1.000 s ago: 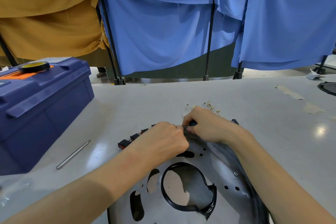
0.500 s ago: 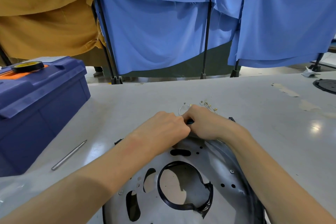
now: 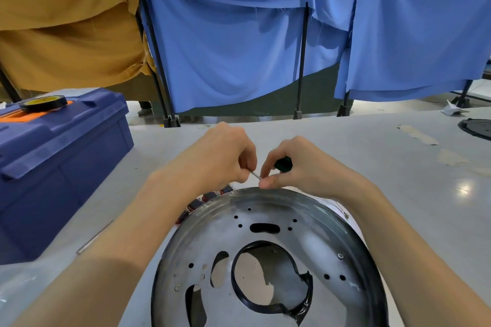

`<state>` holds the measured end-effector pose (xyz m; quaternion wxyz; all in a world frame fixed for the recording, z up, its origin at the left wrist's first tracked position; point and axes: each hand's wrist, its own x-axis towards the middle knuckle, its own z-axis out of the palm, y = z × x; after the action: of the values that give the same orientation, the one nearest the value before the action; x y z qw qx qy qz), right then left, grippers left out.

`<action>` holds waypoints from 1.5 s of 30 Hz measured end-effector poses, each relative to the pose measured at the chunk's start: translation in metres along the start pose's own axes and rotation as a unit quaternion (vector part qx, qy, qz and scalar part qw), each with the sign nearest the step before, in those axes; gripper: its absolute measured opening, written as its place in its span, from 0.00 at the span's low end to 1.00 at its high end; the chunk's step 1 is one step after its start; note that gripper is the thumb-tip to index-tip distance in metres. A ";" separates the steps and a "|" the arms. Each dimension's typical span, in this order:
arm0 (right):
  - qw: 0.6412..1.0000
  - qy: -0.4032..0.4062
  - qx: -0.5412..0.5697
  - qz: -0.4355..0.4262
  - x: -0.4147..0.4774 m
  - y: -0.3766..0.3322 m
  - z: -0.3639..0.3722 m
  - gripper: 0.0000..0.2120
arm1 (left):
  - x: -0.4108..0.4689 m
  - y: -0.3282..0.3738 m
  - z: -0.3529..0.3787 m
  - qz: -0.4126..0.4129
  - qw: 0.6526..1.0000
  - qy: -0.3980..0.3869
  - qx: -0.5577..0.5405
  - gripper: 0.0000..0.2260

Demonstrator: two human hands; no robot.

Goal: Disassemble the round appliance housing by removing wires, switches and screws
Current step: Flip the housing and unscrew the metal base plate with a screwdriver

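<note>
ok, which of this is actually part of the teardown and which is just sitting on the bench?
In the job: round housing, switches at its rim, screwdriver, held by left hand and right hand.

Lying about: blue toolbox, tape roll, metal rod, black disc, crumpled paper.

**A:** What's on the desk (image 3: pixel 398 194)?

**B:** It's a pale grey top, glossy, with patches of old tape residue (image 3: pixel 417 135) toward the far right. At the near edge lies the round metal housing (image 3: pixel 265 220), pierced with holes.

**A:** And beside it?

**B:** Small red-and-black switches (image 3: pixel 207 197) sit against its far-left rim. A thin metal rod (image 3: pixel 93 238) lies further left, near a big blue toolbox (image 3: pixel 61 167) standing at the left side.

**A:** Anything else?

**B:** A black round part (image 3: pixel 478 127) is at the far right, cut off by the frame.
</note>
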<state>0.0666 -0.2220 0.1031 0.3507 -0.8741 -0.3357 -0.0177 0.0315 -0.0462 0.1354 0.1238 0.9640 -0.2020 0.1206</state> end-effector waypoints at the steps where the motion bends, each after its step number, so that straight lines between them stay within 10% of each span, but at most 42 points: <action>1: 1.000 0.004 0.004 -0.009 0.000 -0.003 -0.001 0.06 | -0.001 0.003 0.000 0.005 1.000 0.014 -0.023 0.08; 7: 0.997 0.045 -0.028 0.061 -0.010 0.007 -0.029 0.06 | -0.003 0.001 0.013 -0.036 0.990 0.073 -0.117 0.17; 11: 0.967 0.039 -0.100 0.231 -0.027 0.042 -0.055 0.08 | -0.015 -0.018 0.036 -0.136 0.989 -0.025 -0.058 0.24; 20: 0.886 -0.082 -0.198 0.412 -0.040 0.084 -0.042 0.15 | -0.027 -0.032 0.059 -0.143 0.971 -0.110 -0.159 0.10; 45: 0.955 0.034 -0.079 0.284 -0.028 0.064 -0.047 0.11 | -0.028 -0.049 0.056 -0.159 0.974 0.038 -0.160 0.16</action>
<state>0.0930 -0.3013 0.0926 0.2823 -0.9571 -0.0588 0.0263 0.0374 -0.0086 0.0652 0.3014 0.9462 -0.0582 0.1022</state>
